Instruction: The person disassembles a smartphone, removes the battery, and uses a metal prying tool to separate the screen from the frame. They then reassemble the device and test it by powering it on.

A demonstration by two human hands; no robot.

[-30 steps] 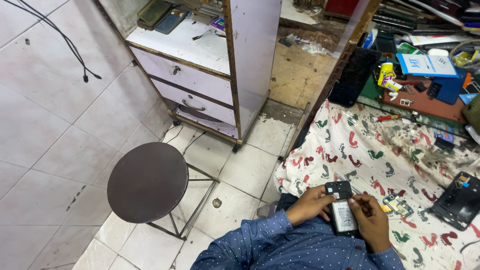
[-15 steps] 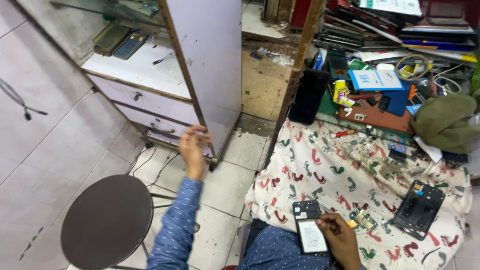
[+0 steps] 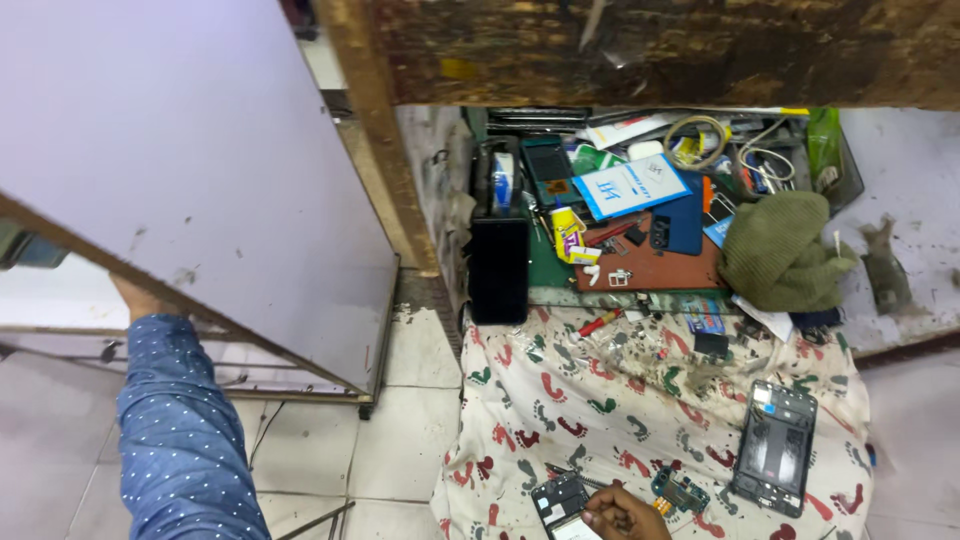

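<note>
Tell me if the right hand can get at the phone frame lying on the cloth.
Probably yes. The right hand rests on a small phone at the cloth's near edge, and the phone frame lies face up just beyond, with only a small circuit board between them and nothing on top of it.

Printed cloth (image 3: pixel 610 400) — rough worn wooden beam (image 3: pixel 640 50)

Spread over the floor: printed cloth (image 3: pixel 600 400). On its near edge, a small phone (image 3: pixel 560 497); just right of that, a circuit board (image 3: pixel 680 490); farther right, a phone frame (image 3: pixel 775 447). Behind the cloth, a work mat (image 3: pixel 650 268); left of it, a cabinet (image 3: pixel 200 170).
</note>
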